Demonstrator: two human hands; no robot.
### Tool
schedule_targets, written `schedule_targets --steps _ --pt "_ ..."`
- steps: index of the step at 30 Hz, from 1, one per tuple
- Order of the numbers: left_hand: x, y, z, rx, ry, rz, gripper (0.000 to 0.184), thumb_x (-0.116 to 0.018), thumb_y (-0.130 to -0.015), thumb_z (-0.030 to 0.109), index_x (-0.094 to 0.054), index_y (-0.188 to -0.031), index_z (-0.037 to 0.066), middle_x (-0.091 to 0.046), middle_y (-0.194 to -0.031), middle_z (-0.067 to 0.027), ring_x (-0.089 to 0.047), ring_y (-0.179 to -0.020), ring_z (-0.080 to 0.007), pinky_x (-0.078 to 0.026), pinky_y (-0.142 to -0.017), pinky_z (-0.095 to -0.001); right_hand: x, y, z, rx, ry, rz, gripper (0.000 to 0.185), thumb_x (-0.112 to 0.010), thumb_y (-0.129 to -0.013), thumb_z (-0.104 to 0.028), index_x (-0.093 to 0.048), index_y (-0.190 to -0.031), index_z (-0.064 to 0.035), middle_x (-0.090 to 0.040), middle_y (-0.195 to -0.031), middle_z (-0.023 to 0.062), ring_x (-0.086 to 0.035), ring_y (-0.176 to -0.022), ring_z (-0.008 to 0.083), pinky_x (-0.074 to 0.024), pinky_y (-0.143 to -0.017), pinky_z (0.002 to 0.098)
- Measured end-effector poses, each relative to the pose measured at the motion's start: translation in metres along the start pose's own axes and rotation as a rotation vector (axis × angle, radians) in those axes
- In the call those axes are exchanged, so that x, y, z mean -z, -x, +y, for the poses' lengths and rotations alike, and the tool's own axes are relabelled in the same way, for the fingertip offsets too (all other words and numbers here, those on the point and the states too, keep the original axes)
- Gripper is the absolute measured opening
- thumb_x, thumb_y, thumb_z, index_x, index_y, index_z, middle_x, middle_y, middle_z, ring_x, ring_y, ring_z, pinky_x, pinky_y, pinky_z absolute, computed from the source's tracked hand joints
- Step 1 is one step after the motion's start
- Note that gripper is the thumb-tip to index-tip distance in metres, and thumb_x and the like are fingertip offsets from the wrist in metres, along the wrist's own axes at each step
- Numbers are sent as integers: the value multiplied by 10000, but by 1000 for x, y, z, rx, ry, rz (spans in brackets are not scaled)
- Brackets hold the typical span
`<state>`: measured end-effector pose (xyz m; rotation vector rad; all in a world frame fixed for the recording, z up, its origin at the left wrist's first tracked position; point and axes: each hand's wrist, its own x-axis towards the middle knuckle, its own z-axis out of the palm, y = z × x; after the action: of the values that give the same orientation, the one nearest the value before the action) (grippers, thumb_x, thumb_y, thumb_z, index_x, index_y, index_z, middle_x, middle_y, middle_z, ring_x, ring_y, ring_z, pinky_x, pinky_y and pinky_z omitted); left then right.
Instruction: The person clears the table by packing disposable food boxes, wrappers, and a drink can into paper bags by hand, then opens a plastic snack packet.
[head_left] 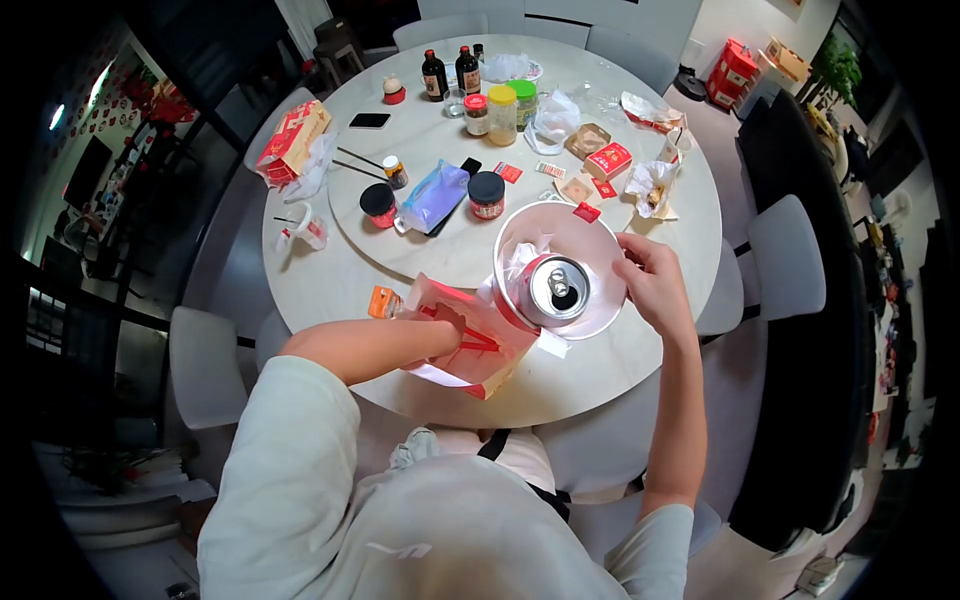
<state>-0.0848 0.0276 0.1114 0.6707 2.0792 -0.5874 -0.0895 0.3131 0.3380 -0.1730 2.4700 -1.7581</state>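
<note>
My right hand [650, 280] pinches the right rim of a white-lined paper bucket [600, 250], which tilts toward me. Inside the bucket are an opened drink can [545, 285] and crumpled white paper [522, 258]. My left hand [448, 328] reaches into an open red-and-white paper bag [500, 372] at the table's near edge; its fingers are hidden in there. Red strips [480, 342] show inside the bag beside that hand. Close to the bag's left corner sits a small orange carton [383, 302].
On the round marble table [400, 265] stand two dark bottles [434, 76], several lidded jars [486, 195], a purple pouch [435, 192] and a phone [370, 120]. Crumpled wrappers [652, 186] lie at the right, and a red box [293, 140] at the left. Grey chairs [786, 258] surround the table.
</note>
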Motion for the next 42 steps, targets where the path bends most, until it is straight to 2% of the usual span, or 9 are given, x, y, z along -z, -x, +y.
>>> schedule_targets --steps 8,18,21,23,28,32,35,38,42 --pt "4 27 -2 -114 13 -16 316 -665 -719 153 -614 -994 5 -650 -938 -157 -637 -853 -323 -525 -703 -388 8 4 14 15 -57 -4 311 -532 -764 -32 -639 -1044 52 -538 -610 40 -472 -533 71 -398 -496 251" --pt "105 172 -22 -85 24 9 220 -636 -706 81 -642 -913 8 -656 -875 -170 -644 -801 -317 -526 -661 -394 0 -4 -22 60 -104 -72 316 -536 -780 -14 -623 -1075 59 -567 -662 11 -468 -555 46 -395 -492 222" --pt "91 239 -41 52 281 428 182 -590 -727 36 -637 -901 15 -645 -782 -174 -642 -749 -328 -510 -628 -411 1 -1 -47 51 -117 -95 308 -541 -794 -14 -623 -1083 55 -576 -691 -4 -476 -573 38 -392 -491 214" --pt "85 284 -64 13 285 353 146 -535 -787 37 -609 -912 23 -627 -810 -165 -608 -766 -374 -487 -642 -406 3 -1 -57 48 -100 -119 312 -551 -797 -16 -620 -1094 48 -581 -700 -2 -476 -557 34 -389 -482 213" --pt "39 354 -117 81 932 574 112 -485 -862 82 -533 -943 23 -551 -668 -75 -559 -575 -193 -438 -510 -330 -16 -4 -58 24 -116 -221 305 -570 -797 -25 -623 -1092 35 -592 -716 2 -481 -540 36 -391 -472 209" --pt "12 323 -136 88 1427 647 107 -476 -912 169 -503 -869 75 -481 -617 4 -488 -512 -43 -367 -407 -210 -52 0 -64 25 47 -414 281 -564 -796 -32 -621 -1060 45 -622 -751 30 -550 -655 78 -454 -589 245" --pt "3 256 -150 14 1771 716 102 -510 -894 154 -497 -876 55 -528 -657 1 -508 -518 -63 -398 -414 -215 -76 -4 -47 45 138 -519 296 -548 -772 -31 -627 -1047 45 -643 -758 97 -572 -660 123 -473 -624 285" --pt "-23 140 -185 43 2001 719 292 -556 -853 85 -533 -1140 37 -578 -763 -37 -558 -567 -90 -496 -483 -227 -91 -6 -33 53 132 -603 273 -532 -817 -8 -619 -1072 39 -530 -670 -22 -418 -514 34 -332 -446 214" --pt "-5 42 -203 14 2186 708 118 -525 -872 41 -499 -982 7 -569 -742 -72 -575 -575 -130 -507 -482 -265 -99 -7 -16 -34 100 -557 285 -536 -818 -11 -625 -1085 33 -519 -657 -28 -418 -510 35 -334 -445 218"
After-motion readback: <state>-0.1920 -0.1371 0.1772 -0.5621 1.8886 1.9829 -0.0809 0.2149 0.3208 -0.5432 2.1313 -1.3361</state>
